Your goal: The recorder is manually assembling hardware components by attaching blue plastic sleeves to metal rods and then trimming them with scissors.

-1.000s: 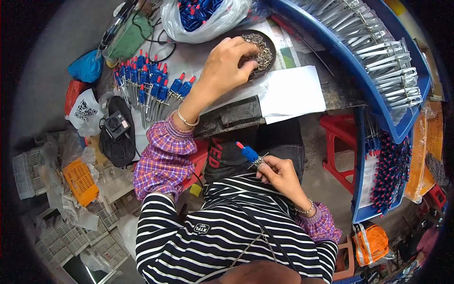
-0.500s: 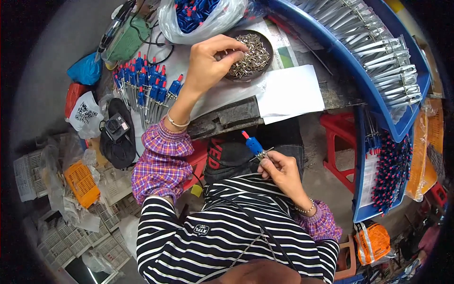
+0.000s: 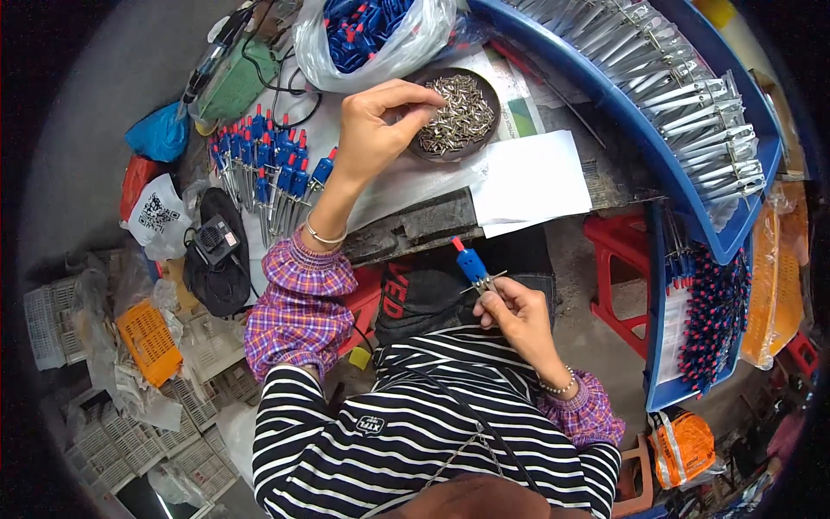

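Note:
My left hand [image 3: 380, 125] is closed in a pinch at the left rim of a dark round bowl [image 3: 495, 138]. Small metal pins [image 3: 460, 108] fill the bowl. Whatever the fingertips hold, if anything, is too small to make out. Lower down, in front of my body, my right hand [image 3: 517, 318] is closed around the metal stem of a blue plastic piece [image 3: 472, 265] with a red tip. Its tip points up and away, and thin metal rods stick out beside my fingers. Similar blue pieces with metal stems [image 3: 281, 164] lie in a cluster left of my left arm.
A clear plastic bag [image 3: 428, 43] of blue parts stands behind the bowl. White paper [image 3: 536, 182] lies on the bench right of it. Blue trays [image 3: 644, 130] of metal parts and a tray [image 3: 654, 346] of red-tipped pieces are at the right, near a red stool [image 3: 618, 285].
My left hand has drawn back slightly from over the pins toward the bowl's left rim, its fingertips closer together. The blue piece in my right hand is turned a little more upright.

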Demonstrator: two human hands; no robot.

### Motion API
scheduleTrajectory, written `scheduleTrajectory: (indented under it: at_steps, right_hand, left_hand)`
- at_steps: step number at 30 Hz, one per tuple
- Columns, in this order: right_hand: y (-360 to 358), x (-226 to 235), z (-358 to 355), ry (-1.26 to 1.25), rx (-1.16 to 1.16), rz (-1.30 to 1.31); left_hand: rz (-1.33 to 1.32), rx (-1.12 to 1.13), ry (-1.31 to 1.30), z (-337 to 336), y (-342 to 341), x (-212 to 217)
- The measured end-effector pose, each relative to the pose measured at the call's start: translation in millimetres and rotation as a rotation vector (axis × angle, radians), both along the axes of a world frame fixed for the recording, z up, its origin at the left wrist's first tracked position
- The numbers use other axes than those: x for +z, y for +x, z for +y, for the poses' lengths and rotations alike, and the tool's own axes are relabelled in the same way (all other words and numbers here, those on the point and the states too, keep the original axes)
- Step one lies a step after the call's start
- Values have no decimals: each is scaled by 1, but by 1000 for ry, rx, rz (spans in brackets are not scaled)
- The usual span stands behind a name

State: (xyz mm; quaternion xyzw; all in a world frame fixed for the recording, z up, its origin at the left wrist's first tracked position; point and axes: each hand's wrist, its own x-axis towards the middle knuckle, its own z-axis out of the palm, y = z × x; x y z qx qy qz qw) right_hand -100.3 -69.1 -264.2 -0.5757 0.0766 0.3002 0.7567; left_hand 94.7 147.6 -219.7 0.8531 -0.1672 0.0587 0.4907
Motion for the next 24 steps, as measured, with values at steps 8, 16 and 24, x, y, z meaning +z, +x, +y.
scheduleTrajectory:
  at_steps: [8, 16, 24]
  right_hand:
    - [9, 8, -3, -31, -104, -89]
    - [14, 11, -3, -129, -152, -203]
    - [8, 13, 2, -198, -173, -302]
  left_hand:
    - [244, -62, -81, -5, -23, 19]
    - [690, -221, -215, -28, -99, 22]
    - [601, -184, -86, -32, -110, 17]
